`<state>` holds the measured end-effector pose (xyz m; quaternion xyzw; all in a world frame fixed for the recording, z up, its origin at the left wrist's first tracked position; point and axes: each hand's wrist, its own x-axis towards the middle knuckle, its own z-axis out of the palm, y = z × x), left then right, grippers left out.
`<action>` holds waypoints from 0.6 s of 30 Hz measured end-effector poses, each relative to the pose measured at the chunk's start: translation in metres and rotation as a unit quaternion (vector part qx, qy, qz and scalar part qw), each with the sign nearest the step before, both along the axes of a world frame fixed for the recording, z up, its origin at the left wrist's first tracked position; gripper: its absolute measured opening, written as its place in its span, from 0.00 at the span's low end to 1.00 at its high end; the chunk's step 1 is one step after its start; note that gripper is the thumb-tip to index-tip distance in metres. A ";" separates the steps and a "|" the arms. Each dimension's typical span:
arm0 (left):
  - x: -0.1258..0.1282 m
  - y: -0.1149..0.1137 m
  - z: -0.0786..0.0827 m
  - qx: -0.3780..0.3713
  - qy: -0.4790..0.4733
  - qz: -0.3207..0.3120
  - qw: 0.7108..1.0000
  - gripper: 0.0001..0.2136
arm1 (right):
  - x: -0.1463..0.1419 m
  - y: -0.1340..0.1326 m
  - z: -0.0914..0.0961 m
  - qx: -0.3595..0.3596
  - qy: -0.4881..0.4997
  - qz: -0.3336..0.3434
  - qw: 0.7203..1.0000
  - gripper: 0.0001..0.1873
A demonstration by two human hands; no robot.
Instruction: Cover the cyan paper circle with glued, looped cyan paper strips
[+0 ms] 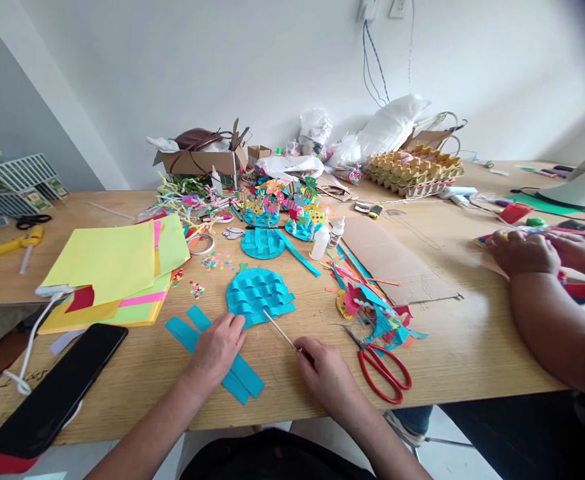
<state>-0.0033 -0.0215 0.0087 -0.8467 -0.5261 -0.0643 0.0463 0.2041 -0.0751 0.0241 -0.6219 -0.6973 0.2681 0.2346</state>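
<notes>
In front of me lies a round blue paper piece covered in rows of raised, curved paper strips. My left hand is closed, its fingertips at the lower left edge of that piece. Beneath this hand, loose blue paper strips lie crossed on the table. A thin wooden stick is pinched in my right hand, its far tip touching the round piece's lower edge. Red-handled scissors rest to the right of my right hand, blades partly among paper scraps.
Behind stand a second blue disc, glue bottles and decorated paper pieces. Coloured sheets and a black phone lie left. Cardboard lies right. Another person's hands work at far right.
</notes>
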 end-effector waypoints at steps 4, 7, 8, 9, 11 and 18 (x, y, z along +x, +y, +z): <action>0.002 0.004 0.002 -0.022 0.042 -0.002 0.999 0.03 | 0.015 0.000 0.004 0.013 0.046 -0.040 0.998 0.12; 0.002 0.007 -0.001 -0.020 0.073 -0.015 0.997 0.06 | 0.031 0.005 0.005 0.006 0.048 -0.094 0.994 0.13; 0.001 0.007 -0.002 -0.017 0.081 -0.019 0.996 0.06 | 0.036 0.007 0.005 0.001 0.022 -0.112 0.993 0.13; 0.001 0.008 -0.003 -0.013 0.087 -0.021 0.996 0.07 | 0.040 0.009 0.005 -0.003 -0.017 -0.130 0.991 0.13; 0.001 0.008 -0.004 -0.010 0.091 -0.019 0.996 0.07 | 0.045 0.014 0.005 -0.007 -0.117 -0.162 0.980 0.14; 0.002 0.008 -0.003 -0.040 0.085 -0.007 0.996 0.09 | 0.040 0.020 0.009 -0.033 -0.294 -0.139 0.945 0.12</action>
